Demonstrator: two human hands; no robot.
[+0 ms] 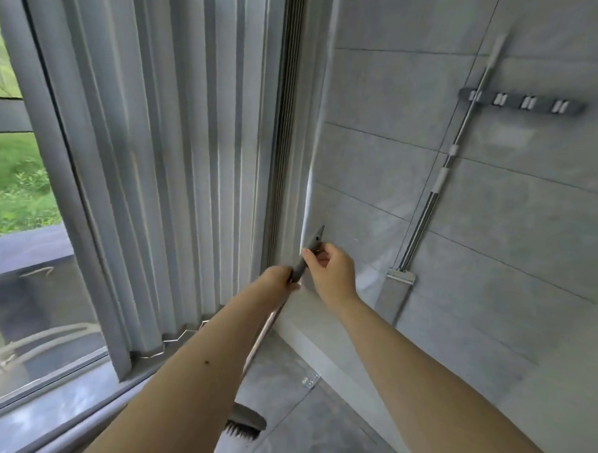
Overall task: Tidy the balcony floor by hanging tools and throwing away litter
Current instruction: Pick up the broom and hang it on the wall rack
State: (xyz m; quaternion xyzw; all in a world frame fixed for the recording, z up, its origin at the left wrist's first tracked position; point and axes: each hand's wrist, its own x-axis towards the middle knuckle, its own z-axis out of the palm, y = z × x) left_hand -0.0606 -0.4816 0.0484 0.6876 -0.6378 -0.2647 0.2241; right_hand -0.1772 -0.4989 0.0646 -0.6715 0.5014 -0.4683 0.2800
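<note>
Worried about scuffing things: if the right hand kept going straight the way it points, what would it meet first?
Probably the tiled wall just left of the hanging mop; the right hand, pinching the broom handle, points up and forward. Depth is unclear.

left hand: curled, gripping | right hand: pinching | both arms extended

Both forearms were bare to the frame's edge, with no sleeves, watch or rings; the left forearm bore one small dark mole; fingernails were short
</note>
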